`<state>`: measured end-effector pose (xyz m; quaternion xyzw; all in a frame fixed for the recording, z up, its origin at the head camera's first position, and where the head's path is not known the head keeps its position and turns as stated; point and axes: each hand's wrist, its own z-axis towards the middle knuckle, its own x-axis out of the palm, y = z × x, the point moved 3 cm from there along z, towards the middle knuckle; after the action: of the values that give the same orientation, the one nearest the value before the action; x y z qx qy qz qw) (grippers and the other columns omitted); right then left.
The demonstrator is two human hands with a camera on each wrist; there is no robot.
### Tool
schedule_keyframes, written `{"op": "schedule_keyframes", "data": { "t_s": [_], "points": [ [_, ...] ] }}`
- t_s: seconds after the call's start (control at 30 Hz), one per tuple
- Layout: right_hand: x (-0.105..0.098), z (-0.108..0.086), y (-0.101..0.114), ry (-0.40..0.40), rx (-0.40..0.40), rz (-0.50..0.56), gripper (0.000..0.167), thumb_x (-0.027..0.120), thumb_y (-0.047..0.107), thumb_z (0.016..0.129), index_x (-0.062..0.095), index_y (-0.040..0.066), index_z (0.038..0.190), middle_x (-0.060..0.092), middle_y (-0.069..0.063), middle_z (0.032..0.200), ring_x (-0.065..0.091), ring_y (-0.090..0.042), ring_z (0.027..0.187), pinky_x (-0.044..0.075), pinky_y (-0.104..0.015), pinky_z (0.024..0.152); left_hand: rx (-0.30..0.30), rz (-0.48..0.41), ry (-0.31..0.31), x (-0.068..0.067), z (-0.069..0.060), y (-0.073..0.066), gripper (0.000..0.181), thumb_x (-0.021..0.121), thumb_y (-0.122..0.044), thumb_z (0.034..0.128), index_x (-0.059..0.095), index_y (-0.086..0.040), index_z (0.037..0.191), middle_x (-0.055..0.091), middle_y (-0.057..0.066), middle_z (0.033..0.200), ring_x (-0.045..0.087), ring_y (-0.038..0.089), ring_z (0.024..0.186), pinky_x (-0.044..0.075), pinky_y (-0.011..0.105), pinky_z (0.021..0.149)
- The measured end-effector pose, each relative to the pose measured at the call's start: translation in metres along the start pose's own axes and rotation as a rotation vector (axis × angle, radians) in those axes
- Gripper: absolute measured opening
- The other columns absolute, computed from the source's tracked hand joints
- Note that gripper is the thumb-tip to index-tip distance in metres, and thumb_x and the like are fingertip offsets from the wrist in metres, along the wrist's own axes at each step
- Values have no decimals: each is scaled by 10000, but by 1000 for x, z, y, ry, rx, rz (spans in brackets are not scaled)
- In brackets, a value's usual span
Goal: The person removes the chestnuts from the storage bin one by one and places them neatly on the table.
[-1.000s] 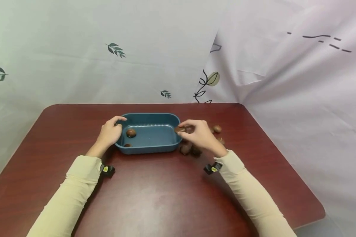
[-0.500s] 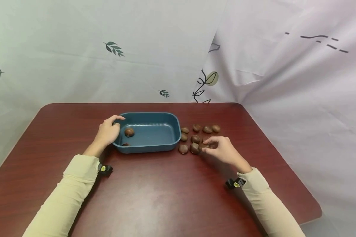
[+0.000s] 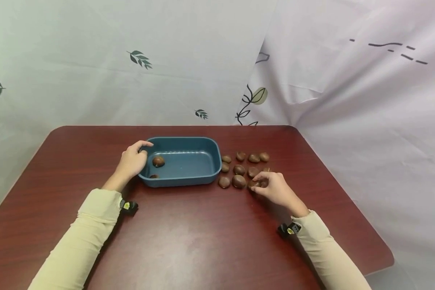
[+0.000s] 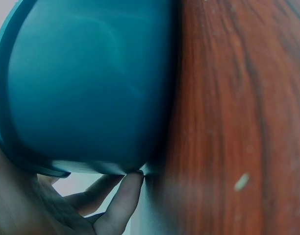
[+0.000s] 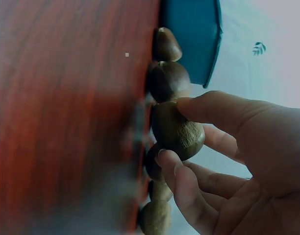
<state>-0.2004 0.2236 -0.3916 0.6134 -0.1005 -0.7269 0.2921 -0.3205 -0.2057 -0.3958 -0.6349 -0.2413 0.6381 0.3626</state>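
My left hand [image 3: 132, 162] holds the left end of a blue rectangular tray [image 3: 183, 182]. In the left wrist view, its fingers [image 4: 123, 203] lie against the outside of the tray's end wall. Inside the tray sit a chestnut [image 3: 158, 161] and, partly hidden by the front wall, another chestnut [image 3: 154, 176]. To the right of the tray, my right hand [image 3: 275, 189] pinches a chestnut [image 5: 174, 128] between thumb and fingers at the near right of a group. That chestnut is at table level, touching or very close to its neighbours.
Several chestnuts [image 3: 239, 170] lie in loose rows on the dark red table [image 3: 188, 233], just right of the tray. A white patterned cloth [image 3: 188, 64] hangs behind the table and along its right side.
My right hand has moved from the tray's right rim, carrying a chestnut right and nearer to the front of the chestnut group. My left hand stays at the tray's left end.
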Motion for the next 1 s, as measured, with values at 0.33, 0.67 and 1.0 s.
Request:
{"op": "schedule_keyframes", "data": {
  "t_s": [0.33,0.67,1.0],
  "points": [
    [-2,-7,-1,12,19,-36,228,808,112,793,713,68,996,734,-35,930,705,-184,841,539,-381,751,0,-13,-20,7,7,-3,446,296,-137,1002,544,-155,1371,415,60,603,313,186,456,350,362,535],
    [-23,11,43,-33,-51,12,193,771,94,837,729,54,1021,744,-55,880,704,-178,751,546,-323,654,2,-25,-18,10,8,-3,441,308,-144,997,553,-164,1363,407,42,571,303,190,464,345,366,548],
    [33,65,114,-17,-219,187,230,756,125,859,711,70,1078,730,-102,976,701,-160,777,565,-333,691,-25,-40,-34,2,-1,2,443,313,-147,989,560,-165,1356,433,57,600,319,187,469,351,364,553]
  ]
}}
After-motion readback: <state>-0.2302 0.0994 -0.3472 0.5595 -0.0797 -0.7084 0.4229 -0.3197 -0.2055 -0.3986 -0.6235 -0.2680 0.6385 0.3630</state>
